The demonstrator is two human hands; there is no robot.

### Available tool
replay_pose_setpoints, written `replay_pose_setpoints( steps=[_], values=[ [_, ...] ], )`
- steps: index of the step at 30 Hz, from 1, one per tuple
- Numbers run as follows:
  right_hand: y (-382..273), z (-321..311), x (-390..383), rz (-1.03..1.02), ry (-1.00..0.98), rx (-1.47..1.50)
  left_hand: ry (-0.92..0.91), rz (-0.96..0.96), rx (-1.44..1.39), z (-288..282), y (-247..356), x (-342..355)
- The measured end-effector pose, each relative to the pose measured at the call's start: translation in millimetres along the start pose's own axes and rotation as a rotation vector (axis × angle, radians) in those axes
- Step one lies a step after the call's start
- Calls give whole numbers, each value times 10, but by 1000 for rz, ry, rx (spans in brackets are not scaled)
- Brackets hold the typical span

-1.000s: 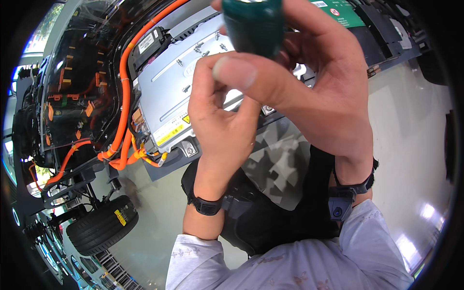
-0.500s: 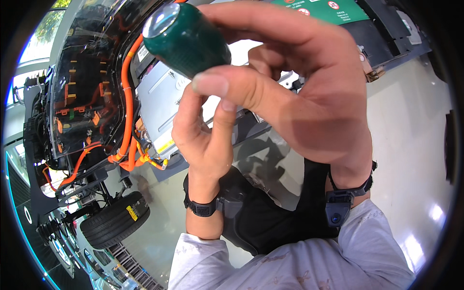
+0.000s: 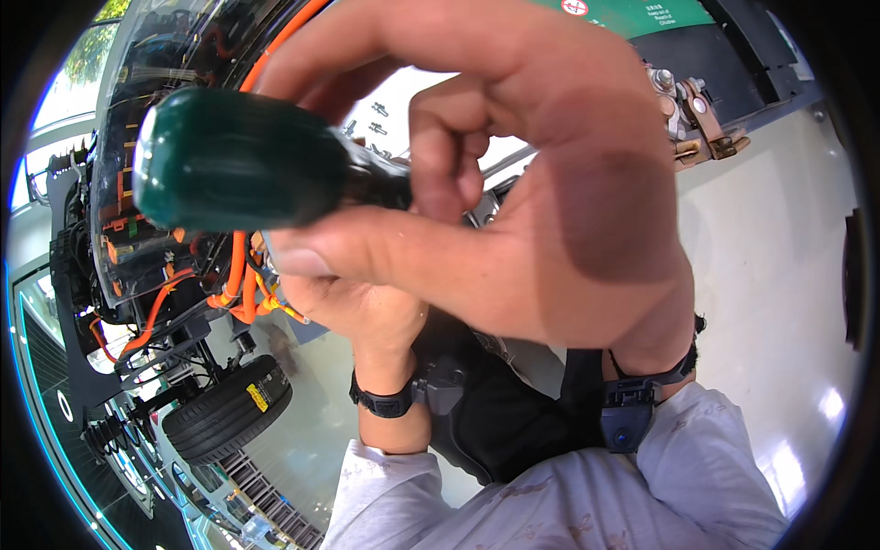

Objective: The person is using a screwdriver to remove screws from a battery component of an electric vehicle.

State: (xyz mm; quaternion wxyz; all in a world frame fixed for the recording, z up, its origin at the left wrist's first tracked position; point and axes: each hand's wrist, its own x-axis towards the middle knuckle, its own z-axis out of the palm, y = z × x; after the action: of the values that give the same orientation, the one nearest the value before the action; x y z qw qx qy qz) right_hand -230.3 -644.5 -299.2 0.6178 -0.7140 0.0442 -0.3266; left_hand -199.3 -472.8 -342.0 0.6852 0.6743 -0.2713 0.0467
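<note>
right hand (image 3: pixel 550 192): fingers pinching the dark green tool handle (image 3: pixel 238 160) | left hand (image 3: pixel 367 307): just beneath handle, grip cannot be told | orange cables (image 3: pixel 234 284): below handle

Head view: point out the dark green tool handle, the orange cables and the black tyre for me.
dark green tool handle (image 3: pixel 238 160), head view, on the middle of its barrel.
orange cables (image 3: pixel 240 280), head view, on the bundle below the handle.
black tyre (image 3: pixel 229 408), head view, on its tread.

green sign (image 3: pixel 642 11) top edge | yellow label (image 3: pixel 258 396) on tyre (image 3: pixel 225 412)
</note>
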Motion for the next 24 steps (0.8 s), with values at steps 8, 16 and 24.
replay_pose_setpoints(
  steps=[8,16,24],
  values=[
    [-65,116,-40,-10,14,9,136,60,126,77,-19,-86],
    [-85,69,-122,-30,10,0,42,62,149,60,-46,-25],
    [-131,45,-231,-45,-1,5,32,0,167,36,124,10]
  ],
)
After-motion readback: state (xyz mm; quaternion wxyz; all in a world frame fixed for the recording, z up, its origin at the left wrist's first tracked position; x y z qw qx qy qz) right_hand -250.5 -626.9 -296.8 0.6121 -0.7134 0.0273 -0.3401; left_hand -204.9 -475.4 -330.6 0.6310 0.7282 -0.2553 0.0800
